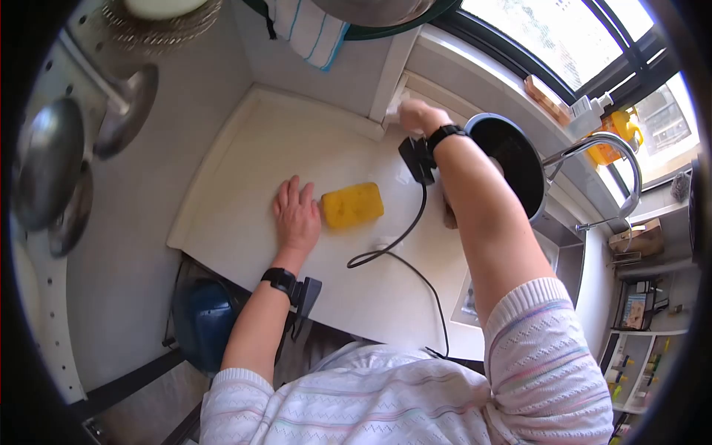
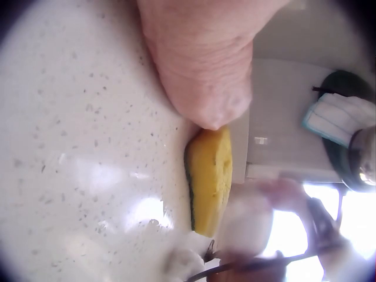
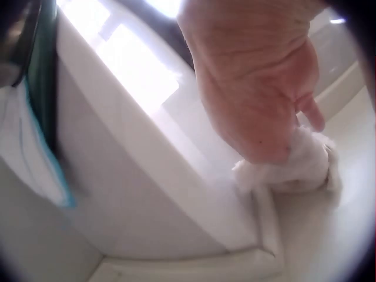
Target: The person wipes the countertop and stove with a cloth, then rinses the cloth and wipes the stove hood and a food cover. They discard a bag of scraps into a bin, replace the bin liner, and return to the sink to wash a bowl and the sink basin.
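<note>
Apparently, wiping of the white counter (image 1: 237,163) is partway along: the right hand (image 1: 423,117) has its white cloth (image 3: 296,167) at the back edge, but how much surface is done cannot be told, and the patch under the yellow block (image 1: 353,205) is likely left. That block lies just right of the left hand (image 1: 297,222), nearer the body than the cloth grip. The right arm stretches forward, hand closed over the bunched cloth, with the dark pot (image 1: 515,152) to the grip's right. The left hand rests flat, fingers straight, gripping nothing.
</note>
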A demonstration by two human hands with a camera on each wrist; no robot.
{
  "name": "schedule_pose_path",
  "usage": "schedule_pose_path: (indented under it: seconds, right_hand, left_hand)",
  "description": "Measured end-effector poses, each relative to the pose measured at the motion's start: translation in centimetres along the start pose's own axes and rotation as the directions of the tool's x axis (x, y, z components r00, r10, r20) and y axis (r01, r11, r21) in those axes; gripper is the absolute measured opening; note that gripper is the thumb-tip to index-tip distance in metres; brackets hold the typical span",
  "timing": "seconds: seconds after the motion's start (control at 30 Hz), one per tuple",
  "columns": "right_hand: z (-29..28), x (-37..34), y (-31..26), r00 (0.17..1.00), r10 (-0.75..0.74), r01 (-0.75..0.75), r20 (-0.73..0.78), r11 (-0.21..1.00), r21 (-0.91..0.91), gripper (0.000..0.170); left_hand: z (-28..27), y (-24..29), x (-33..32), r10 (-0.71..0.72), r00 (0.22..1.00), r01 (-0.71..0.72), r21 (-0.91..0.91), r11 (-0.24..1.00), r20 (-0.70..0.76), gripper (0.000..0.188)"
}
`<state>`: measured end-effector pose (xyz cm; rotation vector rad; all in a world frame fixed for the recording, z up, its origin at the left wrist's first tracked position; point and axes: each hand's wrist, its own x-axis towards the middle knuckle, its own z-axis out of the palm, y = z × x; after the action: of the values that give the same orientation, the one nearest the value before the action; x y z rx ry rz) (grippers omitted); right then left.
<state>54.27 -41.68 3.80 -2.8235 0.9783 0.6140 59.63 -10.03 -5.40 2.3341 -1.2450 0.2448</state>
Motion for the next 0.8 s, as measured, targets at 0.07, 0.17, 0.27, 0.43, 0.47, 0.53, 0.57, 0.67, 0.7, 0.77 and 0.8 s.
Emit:
schedule_pose_path:
  seconds: [0.07, 0.17, 0.27, 0.43, 0.47, 0.53, 0.57, 0.67, 0.7, 0.77, 0.8]
  right_hand:
    - [4.5, 0.5, 0.0, 0.987, -0.162, 0.159, -0.020, 0.981, -0.113, 0.026]
    - [8.0, -2.3, -1.0, 0.962, -0.270, 0.271, -0.024, 0.962, 0.028, 0.030]
    - [6.2, -7.1, -2.3, 0.973, -0.232, 0.231, 0.009, 0.971, 0.063, 0.029]
    - [4.2, -12.2, -4.0, 0.965, 0.125, 0.016, -0.232, 0.850, 0.526, 0.026]
    - [4.2, -12.6, -4.5, 0.973, 0.106, 0.039, -0.205, 0.799, 0.600, 0.031]
    - [6.3, -13.0, -5.0, 0.957, -0.002, 0.195, -0.289, 0.744, 0.640, 0.037]
    - [7.6, -13.4, -5.2, 0.923, -0.103, 0.343, -0.371, 0.661, 0.668, 0.044]
    - [7.8, -18.2, -6.8, 0.884, -0.302, 0.453, -0.357, 0.738, 0.500, 0.055]
    - [8.7, -19.7, -6.8, 0.829, -0.381, 0.548, -0.409, 0.696, 0.464, 0.055]
    - [8.8, -24.8, -6.3, 0.837, -0.448, 0.546, -0.314, 0.651, 0.527, 0.049]
    - [9.1, -27.2, -5.8, 0.826, -0.454, 0.563, -0.333, 0.646, 0.515, 0.047]
  left_hand:
    - [0.2, -0.3, -0.1, 0.008, 1.000, -0.008, 0.003, 1.000, -0.001, 0.033]
    - [0.6, -0.7, -0.3, 0.022, 0.999, -0.022, -0.001, 1.000, -0.049, 0.034]
    - [0.7, -0.6, -0.1, 0.045, 0.998, -0.046, -0.021, 0.999, -0.043, 0.038]
    - [-2.3, 3.2, 0.7, 0.240, 0.965, -0.202, -0.289, 0.936, 0.102, 0.043]
    - [-1.9, 3.0, 0.7, 0.242, 0.965, -0.205, -0.291, 0.934, 0.096, 0.043]
    - [-1.0, 2.3, 0.7, 0.092, 0.971, -0.059, -0.151, 0.987, 0.220, 0.047]
    - [-1.2, 1.7, 0.6, 0.095, 0.971, -0.062, -0.152, 0.986, 0.218, 0.047]
    - [-4.1, 0.7, 0.1, -0.273, 0.939, 0.268, 0.052, 0.962, 0.208, 0.048]
    - [-4.6, 0.7, -0.4, -0.191, 0.979, 0.179, 0.150, 0.972, 0.075, 0.046]
    - [-4.6, 1.5, -0.7, -0.090, 0.995, 0.100, 0.260, 0.961, -0.051, 0.045]
    - [-3.9, 2.4, -0.7, 0.055, 0.999, -0.055, 0.110, 0.992, 0.002, 0.044]
